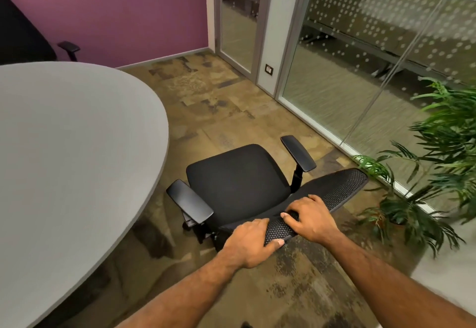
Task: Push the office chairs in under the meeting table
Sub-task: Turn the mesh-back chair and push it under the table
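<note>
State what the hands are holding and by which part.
Both the left hand and right hand grip the office chair by the top edge of its mesh backrest.

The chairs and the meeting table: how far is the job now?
Possibly done: a far chair stands close behind the table. In hand: the left hand and right hand grip the mesh backrest of the near chair. Left: its seat is still clear of the table.

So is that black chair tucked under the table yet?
Not yet. The chair stands clear of the table, carpet visible between them, both hands gripping its backrest.
</note>
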Tool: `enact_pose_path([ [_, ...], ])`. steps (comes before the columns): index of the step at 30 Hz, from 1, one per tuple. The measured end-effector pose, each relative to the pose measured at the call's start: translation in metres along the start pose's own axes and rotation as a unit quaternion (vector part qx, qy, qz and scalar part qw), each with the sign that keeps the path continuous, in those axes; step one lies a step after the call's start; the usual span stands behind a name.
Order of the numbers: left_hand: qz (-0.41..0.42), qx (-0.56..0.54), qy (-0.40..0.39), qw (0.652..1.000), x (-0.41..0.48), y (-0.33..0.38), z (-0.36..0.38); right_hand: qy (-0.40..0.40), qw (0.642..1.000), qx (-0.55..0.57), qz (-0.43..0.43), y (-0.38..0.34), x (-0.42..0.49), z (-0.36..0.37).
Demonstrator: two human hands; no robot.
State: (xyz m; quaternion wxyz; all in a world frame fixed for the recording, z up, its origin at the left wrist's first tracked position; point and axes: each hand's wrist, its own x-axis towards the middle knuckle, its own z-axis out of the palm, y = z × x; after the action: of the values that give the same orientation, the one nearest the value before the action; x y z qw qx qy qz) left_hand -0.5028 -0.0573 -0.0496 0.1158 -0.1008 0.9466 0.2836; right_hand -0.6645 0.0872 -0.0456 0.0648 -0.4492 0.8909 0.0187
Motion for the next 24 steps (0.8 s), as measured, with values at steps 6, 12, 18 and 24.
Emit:
enact_pose_path([
  [6,-0.028,0.001,-0.004,1.000,-0.016,0.022,0.021,0.028,0.998,0.040,-0.039,0.010,-0.019,0.006],
  [12,-0.029,-0.027,-0.026,0.999,-0.037,0.031,0.028,0.040,0.994,0.071,-0.075,0.009,-0.041,0.005],
  [18,-0.010,-0.159,-0.010,0.987,-0.040,-0.001,0.014,0.124,0.976,0.151,0.092,0.020,-0.039,0.004],
  [24,-0.107,-0.226,-0.037,0.968,-0.043,-0.095,0.036,0.105,0.917,0.121,0.364,0.080,-0.030,-0.005],
])
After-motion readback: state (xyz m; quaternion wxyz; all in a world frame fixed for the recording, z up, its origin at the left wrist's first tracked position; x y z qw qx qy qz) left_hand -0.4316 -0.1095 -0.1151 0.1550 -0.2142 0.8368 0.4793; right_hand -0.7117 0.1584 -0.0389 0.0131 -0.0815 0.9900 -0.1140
